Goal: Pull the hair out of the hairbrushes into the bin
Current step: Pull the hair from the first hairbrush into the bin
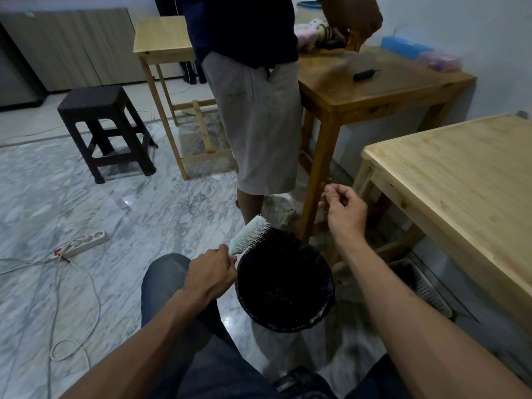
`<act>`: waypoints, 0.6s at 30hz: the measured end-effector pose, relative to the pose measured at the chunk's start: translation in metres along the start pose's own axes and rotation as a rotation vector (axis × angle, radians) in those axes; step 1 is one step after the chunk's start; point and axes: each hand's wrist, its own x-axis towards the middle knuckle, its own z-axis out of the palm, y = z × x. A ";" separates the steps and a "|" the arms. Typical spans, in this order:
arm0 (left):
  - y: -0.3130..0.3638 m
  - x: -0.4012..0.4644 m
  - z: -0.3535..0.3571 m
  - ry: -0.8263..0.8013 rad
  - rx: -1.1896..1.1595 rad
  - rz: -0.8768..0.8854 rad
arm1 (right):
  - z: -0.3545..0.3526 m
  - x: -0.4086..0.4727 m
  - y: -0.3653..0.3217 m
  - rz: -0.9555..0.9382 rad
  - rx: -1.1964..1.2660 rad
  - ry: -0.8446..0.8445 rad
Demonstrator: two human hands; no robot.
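Observation:
My left hand (211, 273) grips the handle of a pale mint hairbrush (250, 234), whose white bristles face right over the left rim of the bin. The bin (325, 309) is round, lined with a black bag, and stands on the floor between my knees. My right hand (344, 210) is raised above and beyond the bin's far right side, with thumb and fingers pinched together. Whether any strand of hair is between them is too fine to see.
Another person (259, 110) stands just beyond the bin, handling something at a brown table (383, 90). A light wooden table (460, 180) is at the right, a metal basket (423, 286) under it. A dark stool (106, 131) and a power strip (83, 244) with cables lie left.

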 end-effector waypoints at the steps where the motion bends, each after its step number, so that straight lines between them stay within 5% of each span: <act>1: -0.001 0.000 0.000 0.002 0.002 -0.007 | -0.002 0.000 -0.001 0.018 0.029 0.031; 5: -0.001 0.000 0.001 0.005 0.000 -0.014 | -0.007 -0.002 0.004 0.063 0.031 0.078; 12: 0.008 0.001 -0.004 0.026 -0.087 0.038 | -0.006 -0.016 0.051 0.158 -0.755 -0.428; 18: 0.019 0.000 -0.004 0.042 -0.157 0.138 | 0.012 -0.027 0.045 0.280 -0.204 -0.636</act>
